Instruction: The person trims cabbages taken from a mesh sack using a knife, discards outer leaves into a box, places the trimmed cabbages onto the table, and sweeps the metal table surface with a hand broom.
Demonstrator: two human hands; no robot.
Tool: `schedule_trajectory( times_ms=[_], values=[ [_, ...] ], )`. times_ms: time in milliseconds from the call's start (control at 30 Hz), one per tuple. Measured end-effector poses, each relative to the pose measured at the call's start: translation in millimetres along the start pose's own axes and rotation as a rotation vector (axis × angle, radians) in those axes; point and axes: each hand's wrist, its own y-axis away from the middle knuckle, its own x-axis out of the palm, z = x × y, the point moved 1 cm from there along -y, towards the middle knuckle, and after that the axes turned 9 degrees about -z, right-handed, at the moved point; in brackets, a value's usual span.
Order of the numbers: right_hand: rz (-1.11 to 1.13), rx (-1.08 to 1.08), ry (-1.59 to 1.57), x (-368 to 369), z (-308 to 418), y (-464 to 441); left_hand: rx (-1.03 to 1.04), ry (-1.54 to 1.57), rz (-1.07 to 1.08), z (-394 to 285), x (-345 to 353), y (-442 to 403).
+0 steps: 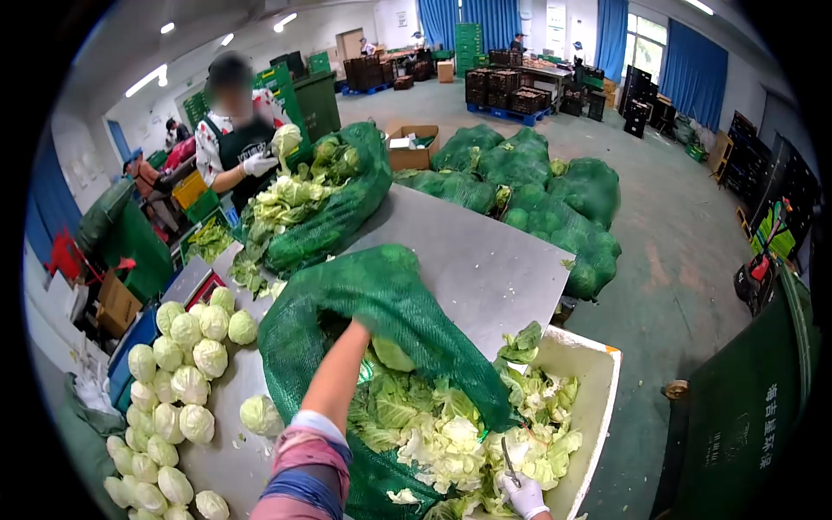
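My left forearm [336,373] reaches into the mouth of a green mesh bag [407,303] on the metal table. The bag's netting hides that hand, so its fingers do not show. A cabbage [393,354] lies just inside the bag near my wrist. Down at the bottom right, my right hand [523,496], in a white glove, is closed around a small knife [510,461] with the blade pointing up. Beneath it, loose cabbage leaves [451,446] spread over the netting and into a white foam box [591,381].
Trimmed cabbages [189,386] stand in rows at the left; a single cabbage [261,416] sits apart. Across the table a co-worker [238,130] holds a cabbage beside another mesh bag [368,178]. Full bags [537,186] lie beyond the table. A green bin [737,416] stands right.
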Motion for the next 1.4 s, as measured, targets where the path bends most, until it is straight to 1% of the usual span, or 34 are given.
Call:
schedule_trajectory(
  times_ms=[67, 133, 167, 233, 267, 333, 367, 400, 433, 467, 500, 533, 600, 667, 700, 733, 767, 800, 833, 867, 900, 967, 1000, 1033, 1067, 1133, 1167, 1200, 1233, 1267, 1300, 1333, 1367, 1400],
  values=[
    [0.034, 0.045, 0.016, 1, 6, -9, -0.008, -0.032, 0.031, 1, 1, 20],
    [0.049, 0.176, -0.39, 3, 5, -10, -0.02, -0.052, 0.084, 4, -1, 40],
    [0.053, 0.131, -0.283, -5, 14, -11, -0.021, -0.056, 0.119, 1, -5, 50],
    [0.065, 0.127, -0.298, -20, 43, -20, 0.032, -0.077, 0.233, -2, -14, 72],
    [0.078, 0.129, -0.304, -26, 53, -21, 0.122, -0.143, 0.322, -3, -17, 89],
    [0.054, 0.103, -0.373, -14, 45, -31, 0.735, -0.724, 0.448, 1, -17, 141],
    [0.074, 0.042, -0.263, -16, 54, -36, 0.407, -0.295, 0.465, -93, -38, 183],
    [0.092, -0.009, -0.147, -18, 68, -43, 0.075, -0.067, 0.666, -116, -43, 188],
    [0.087, 0.002, -0.331, -19, 93, -46, -0.122, 0.066, 0.498, -127, -29, 239],
    [0.08, 0.02, -0.507, -22, 119, -50, -0.238, -0.024, 0.406, -158, -38, 263],
    [0.061, 0.026, -0.489, -18, 127, -57, -0.247, 0.146, 0.483, -165, -41, 265],
    [0.048, 0.015, -0.479, -14, 135, -60, -0.054, -0.075, 0.255, -132, -23, 290],
    [0.111, 0.024, -0.504, -11, 156, -67, 0.186, -0.036, -0.084, -153, -19, 334],
    [0.141, 0.027, -0.54, -2, 158, -71, 0.123, -0.081, -0.06, -167, -21, 350],
    [0.139, 0.011, -0.554, 11, 153, -76, 0.018, 0.032, -0.147, -178, -12, 371],
    [0.099, -0.062, -0.499, 26, 138, -79, 0.014, 0.021, -0.238, -190, -13, 375],
    [0.054, -0.144, -0.453, 22, 149, -78, -0.036, -0.014, -0.195, -207, -21, 373],
    [0.103, -0.074, -0.32, 15, 155, -67, -0.077, -0.048, -0.152, -228, -29, 370],
    [0.128, -0.067, -0.274, 7, 163, -59, -0.002, -0.138, -0.251, -260, -41, 374],
    [0.147, -0.061, -0.229, 3, 167, -55, 0.263, -0.307, -0.441, -245, -34, 374],
    [-0.032, -0.266, -0.256, 13, 156, -41, 0.463, -0.541, -0.384, -243, -37, 376],
    [-0.135, -0.333, -0.276, 27, 136, -42, 0.084, -0.258, -0.359, -210, -19, 371],
    [0.059, -0.189, -0.321, 9, 145, -20, -0.095, -0.038, -0.156, -243, -37, 371],
    [0.251, -0.055, -0.353, -1, 149, -11, -0.123, -0.006, -0.035, -251, -44, 368],
    [0.257, -0.049, -0.353, -1, 145, -10, -0.16, 0.024, 0.089, -252, -49, 371],
    [0.316, 0.046, -0.467, -2, 132, -14, -0.49, 0.579, 0.429, -128, 20, 380],
    [0.39, 0.15, -0.568, -26, 150, -23, -0.568, 0.447, 0.517, -160, 1, 380],
    [0.322, 0.097, -0.548, -25, 136, -61, -0.55, 0.502, 0.616, -124, 13, 389],
    [0.348, 0.077, -0.6, -22, 132, -63, -0.55, 0.393, 0.636, -150, -2, 383],
    [0.237, 0.044, -0.479, -38, 129, -105, -0.555, 0.276, 0.654, -176, -20, 381],
    [0.128, 0.024, -0.351, -55, 129, -146, -0.603, 0.339, 0.662, -120, 0, 392],
    [0.097, 0.055, -0.173, -67, 142, -144, -0.606, 0.417, 0.642, -125, -3, 389],
    [-0.061, 0.118, -0.358, -56, 109, -185, -0.609, 0.495, 0.623, -130, -5, 386],
    [-0.194, 0.24, -0.256, -69, 97, -222, -0.661, 0.264, 0.558, -156, -18, 381]
  ],
)
